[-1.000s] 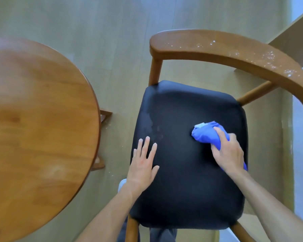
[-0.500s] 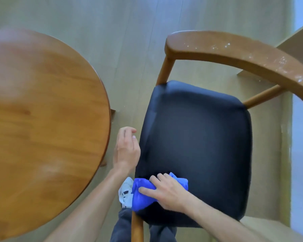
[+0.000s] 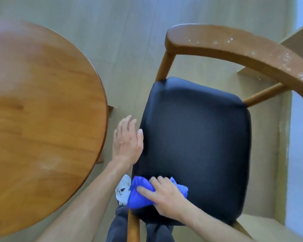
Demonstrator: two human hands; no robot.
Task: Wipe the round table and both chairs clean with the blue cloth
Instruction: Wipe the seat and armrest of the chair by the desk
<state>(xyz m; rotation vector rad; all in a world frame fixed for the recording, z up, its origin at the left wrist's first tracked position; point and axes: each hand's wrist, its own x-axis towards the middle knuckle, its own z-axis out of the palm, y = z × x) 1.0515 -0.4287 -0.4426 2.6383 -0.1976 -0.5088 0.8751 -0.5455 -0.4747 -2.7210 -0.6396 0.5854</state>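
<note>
A wooden chair with a black padded seat [image 3: 196, 137] stands to the right of the round wooden table [image 3: 42, 119]. My right hand [image 3: 164, 194] grips the bunched blue cloth [image 3: 138, 196] at the seat's near left corner. My left hand [image 3: 127, 140] hangs beside the seat's left edge, fingers loosely bent, holding nothing. The chair's curved wooden backrest [image 3: 243, 49] carries white specks. Only one chair is in view.
Pale wood floor lies between table and chair. A foot in a white shoe [image 3: 123, 191] and dark trouser legs show below the seat's near edge. A pale wooden ledge [image 3: 297, 37] runs along the far right.
My right hand dragged the cloth from the seat's right middle to its near left corner. My left hand lifted off the seat and moved to its left side.
</note>
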